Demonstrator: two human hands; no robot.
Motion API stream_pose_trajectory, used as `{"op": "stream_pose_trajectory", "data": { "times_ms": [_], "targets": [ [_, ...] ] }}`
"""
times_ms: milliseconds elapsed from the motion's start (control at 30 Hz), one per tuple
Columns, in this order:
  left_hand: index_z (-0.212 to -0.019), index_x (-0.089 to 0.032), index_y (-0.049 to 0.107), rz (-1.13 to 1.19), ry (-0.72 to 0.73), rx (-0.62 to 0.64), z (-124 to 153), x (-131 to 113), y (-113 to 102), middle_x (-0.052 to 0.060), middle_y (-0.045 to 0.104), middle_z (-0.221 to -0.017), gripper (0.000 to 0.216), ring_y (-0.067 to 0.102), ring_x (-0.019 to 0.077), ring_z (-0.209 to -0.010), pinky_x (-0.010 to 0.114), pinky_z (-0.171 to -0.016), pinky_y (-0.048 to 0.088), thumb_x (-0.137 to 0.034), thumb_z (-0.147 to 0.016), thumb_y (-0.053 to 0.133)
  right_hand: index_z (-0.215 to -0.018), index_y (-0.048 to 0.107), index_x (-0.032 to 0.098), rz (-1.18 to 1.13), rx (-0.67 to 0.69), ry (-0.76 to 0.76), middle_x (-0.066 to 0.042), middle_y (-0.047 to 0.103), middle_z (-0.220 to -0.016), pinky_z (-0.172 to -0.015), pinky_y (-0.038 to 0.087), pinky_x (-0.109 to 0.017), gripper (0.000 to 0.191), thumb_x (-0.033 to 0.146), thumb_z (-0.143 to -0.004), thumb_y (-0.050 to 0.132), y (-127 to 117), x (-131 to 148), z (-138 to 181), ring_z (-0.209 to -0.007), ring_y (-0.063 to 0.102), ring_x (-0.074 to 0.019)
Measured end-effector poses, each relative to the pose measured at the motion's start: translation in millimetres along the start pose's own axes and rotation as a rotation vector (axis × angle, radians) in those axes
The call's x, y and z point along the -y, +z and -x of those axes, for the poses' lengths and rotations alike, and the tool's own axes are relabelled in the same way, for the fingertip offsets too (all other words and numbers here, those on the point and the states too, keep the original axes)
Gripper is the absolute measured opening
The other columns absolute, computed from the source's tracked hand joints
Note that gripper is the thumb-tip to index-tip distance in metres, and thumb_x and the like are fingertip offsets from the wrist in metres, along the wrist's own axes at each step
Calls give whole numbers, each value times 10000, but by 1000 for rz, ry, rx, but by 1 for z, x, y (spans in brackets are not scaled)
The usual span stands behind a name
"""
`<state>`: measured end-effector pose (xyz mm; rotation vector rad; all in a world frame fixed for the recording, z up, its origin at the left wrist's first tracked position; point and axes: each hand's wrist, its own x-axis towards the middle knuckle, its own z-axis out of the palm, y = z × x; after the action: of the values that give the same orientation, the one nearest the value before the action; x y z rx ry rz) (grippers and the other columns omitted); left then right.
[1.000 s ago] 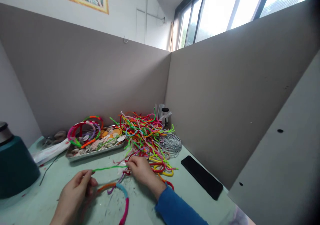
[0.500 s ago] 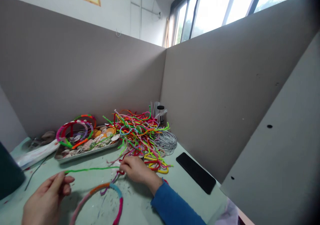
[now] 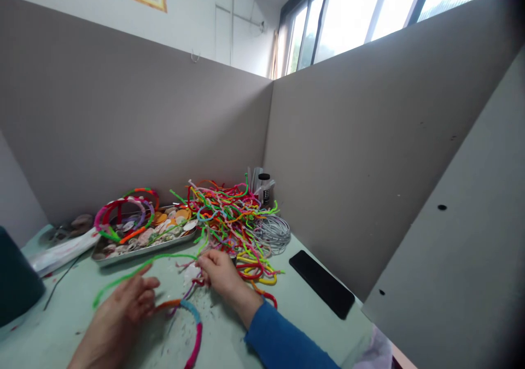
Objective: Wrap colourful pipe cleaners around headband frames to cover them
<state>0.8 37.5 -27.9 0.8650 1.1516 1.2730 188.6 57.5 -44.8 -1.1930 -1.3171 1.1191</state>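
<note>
A green pipe cleaner (image 3: 135, 271) arcs above the table between my two hands. My right hand (image 3: 219, 273), in a blue sleeve, pinches its right end just in front of the tangled pile of coloured pipe cleaners (image 3: 229, 216). My left hand (image 3: 123, 309) is closed around the pipe cleaner near its left part, whose free end droops to the left. Under my hands lies a headband (image 3: 192, 331) wrapped in orange, blue and pink pipe cleaners.
A metal tray (image 3: 143, 249) with felt pieces and wrapped headbands sits at the back left. A coil of grey wire (image 3: 274, 232) lies beside the pile and a black phone (image 3: 322, 281) to the right. A dark teal container (image 3: 16, 281) stands far left. Grey partitions enclose the table.
My left hand has moved right and inward from the far left, bending the green pipe cleaner from a straight line into an arc. My right hand has stayed near the pile.
</note>
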Motion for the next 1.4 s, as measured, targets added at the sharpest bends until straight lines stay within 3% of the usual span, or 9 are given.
{"op": "stream_pose_trajectory", "data": {
  "times_ms": [167, 300, 533, 733, 867, 967, 1100, 1167, 1400],
  "targets": [
    [-921, -161, 670, -298, 27, 204, 4, 14, 17, 7, 631, -624, 571, 542, 155, -542, 227, -466, 405, -546, -504, 733, -744, 587, 149, -46, 150, 21, 64, 434, -507, -392, 278, -166, 176, 283, -831, 513, 20, -8, 16, -404, 356, -64],
    [-908, -142, 688, -431, 50, 153, -1, 16, 8, 11, 621, -588, 560, 511, 149, -526, 221, -456, 352, -596, -583, 655, -709, 619, 153, 109, 219, -12, 38, 530, -568, -429, 301, -169, 171, 208, -815, 496, 23, -6, 24, -459, 424, -73],
    [-907, -166, 691, -506, 138, 36, 4, 5, 6, -30, 525, -485, 549, 500, 160, -525, 227, -481, 367, -604, -580, 639, -790, 694, 197, 299, 136, -290, 24, 638, -741, -644, 381, -181, 109, 144, -748, 607, 18, 2, 25, -726, 560, -112],
    [-837, -201, 691, -469, 193, 96, 16, -8, 13, -12, 562, -532, 462, 508, 161, -536, 239, -533, 419, -591, -597, 627, -807, 682, 168, 298, 57, -243, 16, 638, -707, -590, 392, -174, 113, 233, -799, 589, 15, 4, 20, -676, 572, -113],
    [-792, -164, 658, -413, 127, 93, 12, -6, 14, -31, 514, -461, 453, 489, 145, -514, 222, -509, 400, -577, -606, 643, -871, 673, 188, 636, -63, -213, -4, 669, -806, -626, 388, -184, 225, 324, -872, 494, -30, 25, 7, -740, 595, -119],
    [-837, -151, 642, -309, 64, 100, 9, -1, 13, -31, 554, -499, 486, 474, 125, -493, 212, -493, 404, -561, -580, 679, -893, 683, 176, 1063, -334, 158, -86, 683, -904, -683, 395, -229, 291, 319, -894, 430, -91, 36, 1, -834, 612, -172],
    [-877, -147, 638, -227, 26, 116, 4, 5, 10, -16, 621, -616, 491, 456, 95, -480, 205, -505, 425, -515, -563, 720, -856, 706, 116, 1173, -399, 417, -199, 677, -927, -656, 430, -313, 180, 197, -738, 597, -157, 22, 1, -870, 628, -306],
    [-860, -143, 644, -229, 10, 121, 1, 8, 7, -20, 604, -584, 466, 457, 95, -485, 199, -506, 423, -507, -578, 718, -838, 719, 129, 1190, -375, 467, -189, 685, -919, -657, 445, -317, 175, 172, -695, 627, -170, 11, 2, -876, 634, -319],
    [-846, -137, 670, -229, 19, 106, -6, 12, 1, -35, 554, -501, 459, 471, 104, -468, 197, -475, 418, -509, -581, 713, -1218, 562, 276, 1199, -333, 387, -75, 619, -1171, -777, 442, -268, 452, 168, -784, 494, -172, -6, -10, -1061, 571, -234]
  ]
}}
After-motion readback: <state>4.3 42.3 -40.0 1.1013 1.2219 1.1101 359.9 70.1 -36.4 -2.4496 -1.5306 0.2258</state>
